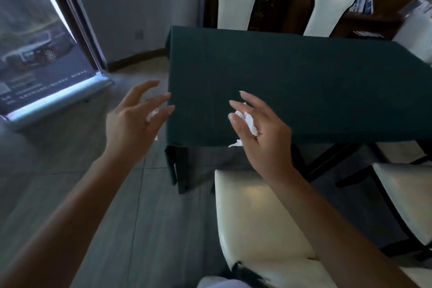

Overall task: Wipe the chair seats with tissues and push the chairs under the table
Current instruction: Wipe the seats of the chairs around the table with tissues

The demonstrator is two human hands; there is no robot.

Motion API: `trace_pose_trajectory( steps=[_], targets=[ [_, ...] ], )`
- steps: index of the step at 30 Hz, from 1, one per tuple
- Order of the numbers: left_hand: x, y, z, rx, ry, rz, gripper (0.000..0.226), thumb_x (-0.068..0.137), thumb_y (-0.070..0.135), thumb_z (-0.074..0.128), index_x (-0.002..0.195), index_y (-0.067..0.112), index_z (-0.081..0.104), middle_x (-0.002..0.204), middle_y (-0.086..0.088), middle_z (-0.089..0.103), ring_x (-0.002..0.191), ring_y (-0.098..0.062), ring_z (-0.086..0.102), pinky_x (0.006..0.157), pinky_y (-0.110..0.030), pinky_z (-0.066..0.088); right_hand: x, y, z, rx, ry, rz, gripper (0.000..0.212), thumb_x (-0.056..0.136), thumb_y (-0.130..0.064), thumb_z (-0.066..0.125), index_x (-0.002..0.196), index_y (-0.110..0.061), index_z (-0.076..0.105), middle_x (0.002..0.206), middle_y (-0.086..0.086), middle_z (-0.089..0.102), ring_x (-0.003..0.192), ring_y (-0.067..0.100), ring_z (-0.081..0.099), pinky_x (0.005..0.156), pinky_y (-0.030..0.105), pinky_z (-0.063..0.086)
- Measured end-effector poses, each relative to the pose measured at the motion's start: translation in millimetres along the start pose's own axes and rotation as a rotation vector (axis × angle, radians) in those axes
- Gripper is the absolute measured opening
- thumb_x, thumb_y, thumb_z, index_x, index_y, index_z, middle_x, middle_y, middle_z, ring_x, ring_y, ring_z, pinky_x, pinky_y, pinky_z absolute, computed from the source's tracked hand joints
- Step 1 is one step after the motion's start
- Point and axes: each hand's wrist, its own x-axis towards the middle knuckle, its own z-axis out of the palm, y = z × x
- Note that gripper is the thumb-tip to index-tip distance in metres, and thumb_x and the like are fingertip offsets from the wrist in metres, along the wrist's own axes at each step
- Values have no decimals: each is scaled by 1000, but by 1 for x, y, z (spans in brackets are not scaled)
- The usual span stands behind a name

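A cream chair seat [254,215] stands pulled out in front of me, just short of the table [292,82] with its dark green cloth. My right hand [261,131] hovers over the table's near edge, above the seat, with a crumpled white tissue [249,121] pinched in its palm while the fingers reach forward. My left hand [135,117] is raised beside the table's left corner with fingers spread. A second bit of white tissue [152,114] shows between its fingers. Neither hand touches the chair.
A second cream chair [406,196] stands to the right, also out from the table. Two high-backed chairs [236,0] sit at the table's far side. A roll-up banner [46,72] leans at the left over grey tiled floor. Dark shelving fills the back right.
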Motion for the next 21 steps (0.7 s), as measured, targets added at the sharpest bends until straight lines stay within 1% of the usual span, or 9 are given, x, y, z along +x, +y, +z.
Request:
trace_pose_trajectory(
  steps=[2, 5, 7, 8, 11, 13, 16, 18, 21],
  targets=[
    [11, -9, 4, -1, -5, 11, 34, 96, 43, 65, 120, 22, 76, 145, 6, 59, 72, -9, 63, 77, -31, 54, 2, 3, 8, 0, 7, -8, 32, 101, -42, 61, 119, -21, 76, 138, -5, 67, 116, -6, 62, 95, 4, 41],
    [30, -31, 12, -13, -44, 24, 32, 97, 43, 66, 122, 25, 75, 146, 8, 57, 73, -8, 63, 80, -29, 55, 14, 11, 30, -4, 19, 22, 33, 101, -43, 60, 119, -20, 76, 138, -5, 66, 117, -8, 61, 95, 4, 41],
    [52, -57, 20, -23, -71, 33, 31, 97, 41, 67, 122, 24, 75, 147, 8, 57, 76, -11, 68, 81, -30, 56, 34, 25, 61, 15, 45, 52, 32, 101, -42, 61, 119, -21, 76, 138, -6, 66, 118, -4, 63, 95, 5, 42],
    [52, -57, 22, -31, -70, 46, 31, 97, 40, 68, 122, 23, 76, 147, 7, 57, 77, -13, 70, 80, -31, 57, 35, 27, 61, -1, 53, 50, 31, 102, -42, 61, 119, -21, 76, 137, -6, 67, 117, -3, 64, 94, 5, 42],
    [88, -93, 26, 0, -91, 32, 35, 97, 43, 64, 122, 22, 75, 147, 5, 57, 78, -16, 73, 81, -34, 58, 70, 43, 110, 21, 81, 71, 30, 102, -39, 62, 119, -19, 76, 136, -5, 67, 116, -6, 62, 93, 4, 42],
    [112, -113, 25, 31, -116, 8, 38, 97, 46, 62, 123, 21, 75, 147, 5, 58, 86, -17, 73, 85, -34, 57, 93, 47, 137, 34, 67, 105, 28, 102, -37, 62, 119, -19, 76, 136, -4, 67, 116, -10, 60, 93, 4, 42],
    [147, -142, 20, 57, -92, 25, 38, 98, 47, 62, 122, 20, 75, 146, 4, 59, 96, -19, 73, 88, -37, 57, 128, 49, 177, 74, 70, 75, 29, 102, -37, 62, 119, -18, 75, 137, -4, 67, 116, -11, 60, 94, 4, 42],
    [169, -162, 18, 66, -95, 22, 35, 98, 43, 63, 121, 19, 75, 146, 3, 59, 90, -19, 73, 85, -36, 58, 153, 49, 198, 77, 43, 58, 29, 102, -37, 61, 120, -18, 75, 137, -4, 67, 116, -18, 56, 94, 3, 41],
    [199, -194, 22, 92, -90, 16, 34, 98, 41, 62, 121, 19, 75, 147, 3, 58, 83, -13, 69, 81, -34, 58, 181, 51, 227, 87, 69, 62, 28, 103, -37, 62, 120, -20, 75, 137, -5, 67, 115, -15, 59, 92, 4, 43]
  ],
)
